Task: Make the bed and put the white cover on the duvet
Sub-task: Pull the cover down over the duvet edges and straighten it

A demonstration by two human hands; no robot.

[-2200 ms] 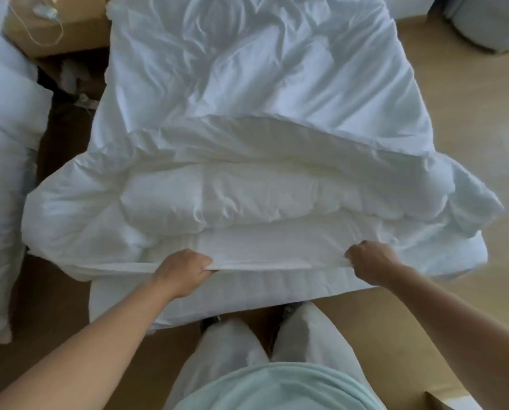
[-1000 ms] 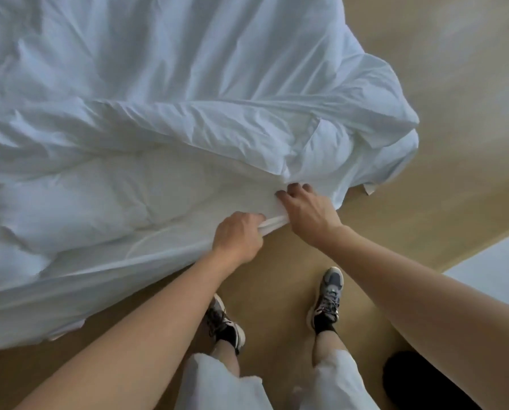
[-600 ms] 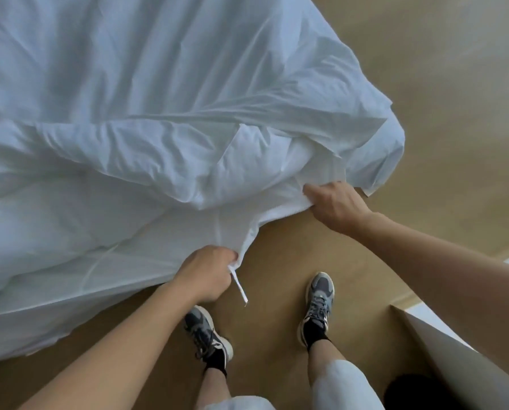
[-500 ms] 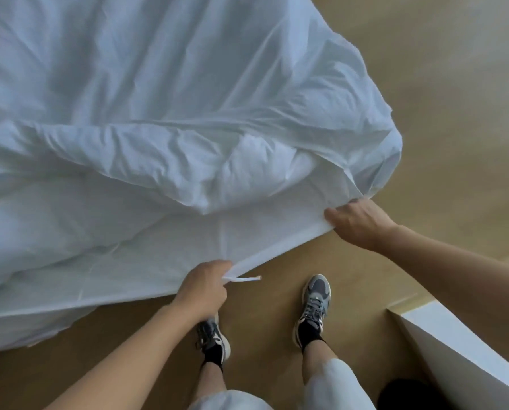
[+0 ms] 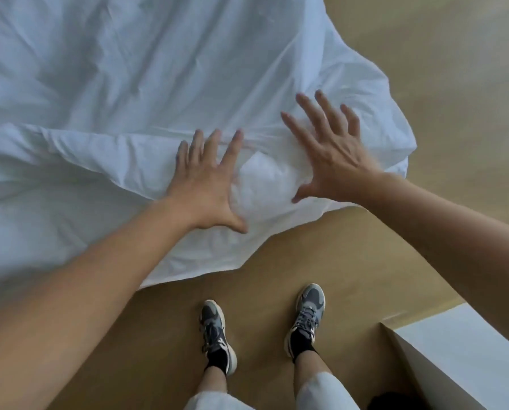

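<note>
The white duvet in its white cover (image 5: 135, 84) fills the upper left and hangs over the bed's near corner, with a puffed bulge (image 5: 265, 184) at that corner. My left hand (image 5: 206, 184) lies flat on the cover just left of the bulge, fingers spread. My right hand (image 5: 333, 155) is spread wide over the cover right of the bulge, slightly blurred. Neither hand holds any cloth. The cover's lower hem (image 5: 206, 267) droops toward the floor.
Tan wooden floor (image 5: 439, 69) runs along the right and bottom. My two feet in grey sneakers (image 5: 216, 335) stand just below the hanging cover. A white box-like edge (image 5: 454, 350) sits at the bottom right, close to my right foot.
Both hands let go of the cover's hem and tie, opened, and moved up onto the top of the cover at the corner. The hem dropped back down.
</note>
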